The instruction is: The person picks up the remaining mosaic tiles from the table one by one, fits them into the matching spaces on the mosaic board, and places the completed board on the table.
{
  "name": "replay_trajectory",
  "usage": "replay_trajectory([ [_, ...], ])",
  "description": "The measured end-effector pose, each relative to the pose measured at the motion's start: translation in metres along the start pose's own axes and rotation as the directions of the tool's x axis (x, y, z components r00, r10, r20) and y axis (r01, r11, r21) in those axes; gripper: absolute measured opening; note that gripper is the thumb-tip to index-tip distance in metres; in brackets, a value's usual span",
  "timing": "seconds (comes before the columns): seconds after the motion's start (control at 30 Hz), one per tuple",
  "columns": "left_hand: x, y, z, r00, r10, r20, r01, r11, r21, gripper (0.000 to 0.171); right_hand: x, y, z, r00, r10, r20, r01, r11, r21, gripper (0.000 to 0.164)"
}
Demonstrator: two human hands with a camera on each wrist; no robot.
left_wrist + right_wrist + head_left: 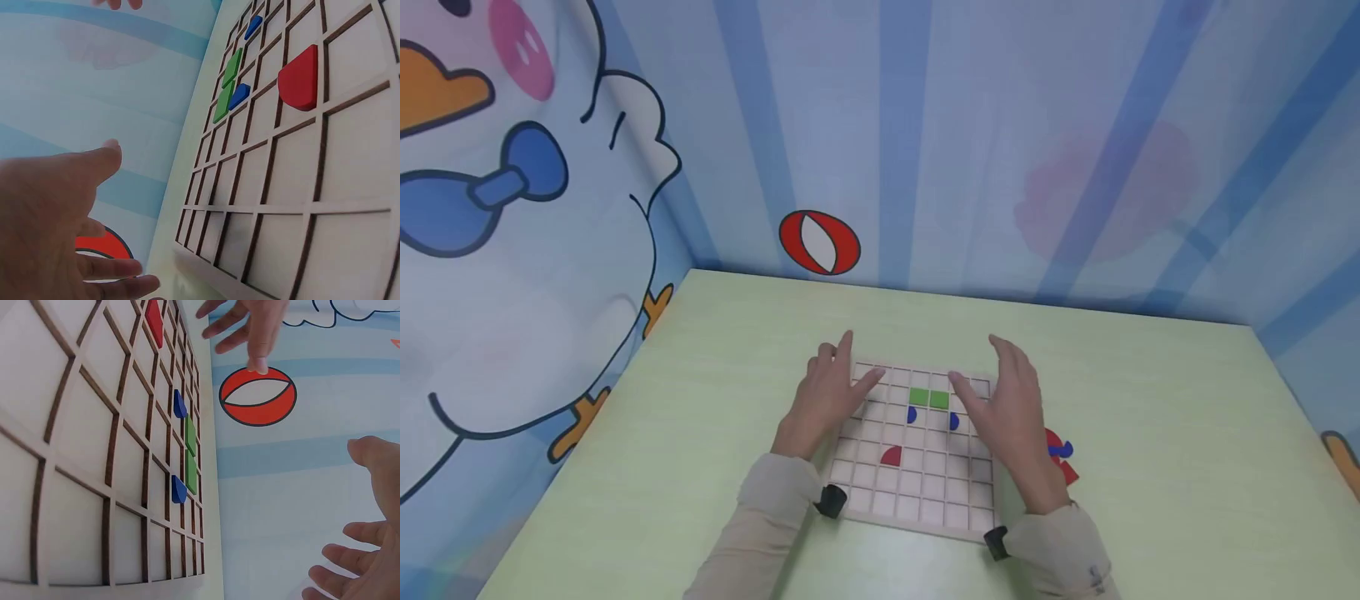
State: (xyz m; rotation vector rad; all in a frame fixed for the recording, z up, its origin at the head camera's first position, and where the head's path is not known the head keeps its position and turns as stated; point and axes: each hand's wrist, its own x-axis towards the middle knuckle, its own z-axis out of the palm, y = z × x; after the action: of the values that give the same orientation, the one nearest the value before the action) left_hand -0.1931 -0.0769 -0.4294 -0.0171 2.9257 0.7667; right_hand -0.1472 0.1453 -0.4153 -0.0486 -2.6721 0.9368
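On the wall past the table's left edge is a large cartoon bird with a blue bow tie. A pale green table carries everything else. The left hand, in a rolled beige sleeve with a small black device at the wrist, is over the far left corner of a gridded board; its fingers are extended and its thumb stands well away from them, pointing inward. Beyond the table's far edge, a red and white ball is pictured on the striped wall. The board lies toward the table's near edge. Left of its middle sits a red quarter-round piece, curved toward the board's far left corner. Nearer the far edge come a blue half-round piece, then two green squares side by side in the row beyond it, then a second blue half-round piece, one column right of the squares. The right hand is over the board's right edge, fingers spread and thumb held apart. Just outside that edge, partly hidden by the wrist, red pieces and a blue piece lie together on the table.
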Motion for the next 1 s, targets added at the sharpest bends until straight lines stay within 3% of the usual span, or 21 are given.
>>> replay_trajectory([
  [0.2, -0.002, -0.005, -0.001, 0.992, -0.047, 0.117, 0.052, 0.998, -0.04, 0.082, -0.002, 0.004, -0.007, 0.994, 0.073, 0.078, -0.083, 0.989, 0.125, 0.077],
  [0.33, -0.004, -0.009, -0.003, 0.983, -0.058, 0.171, 0.065, 0.997, -0.035, 0.076, 0.003, 0.008, -0.014, 0.996, 0.03, 0.083, -0.043, 0.986, 0.164, 0.075],
  [0.57, -0.01, -0.02, -0.008, 0.97, 0.011, 0.242, 0.002, 0.998, -0.056, 0.054, 0.01, 0.016, -0.032, 0.997, -0.004, 0.075, -0.011, 0.98, 0.197, 0.073],
  [0.77, -0.011, -0.025, -0.012, 0.945, -0.02, 0.327, 0.041, 0.998, -0.056, 0.063, 0.01, 0.023, -0.041, 0.996, 0.01, 0.085, -0.027, 0.979, 0.203, 0.075],
  [0.87, -0.011, -0.026, -0.012, 0.941, -0.028, 0.338, 0.053, 0.996, -0.065, 0.067, 0.007, 0.026, -0.045, 0.995, 0.018, 0.097, -0.036, 0.982, 0.186, 0.075],
  [1.0, -0.011, -0.027, -0.009, 0.951, 0.002, 0.308, 0.022, 0.997, -0.075, 0.068, 0.004, 0.032, -0.048, 0.995, 0.02, 0.101, -0.036, 0.987, 0.158, 0.075],
])
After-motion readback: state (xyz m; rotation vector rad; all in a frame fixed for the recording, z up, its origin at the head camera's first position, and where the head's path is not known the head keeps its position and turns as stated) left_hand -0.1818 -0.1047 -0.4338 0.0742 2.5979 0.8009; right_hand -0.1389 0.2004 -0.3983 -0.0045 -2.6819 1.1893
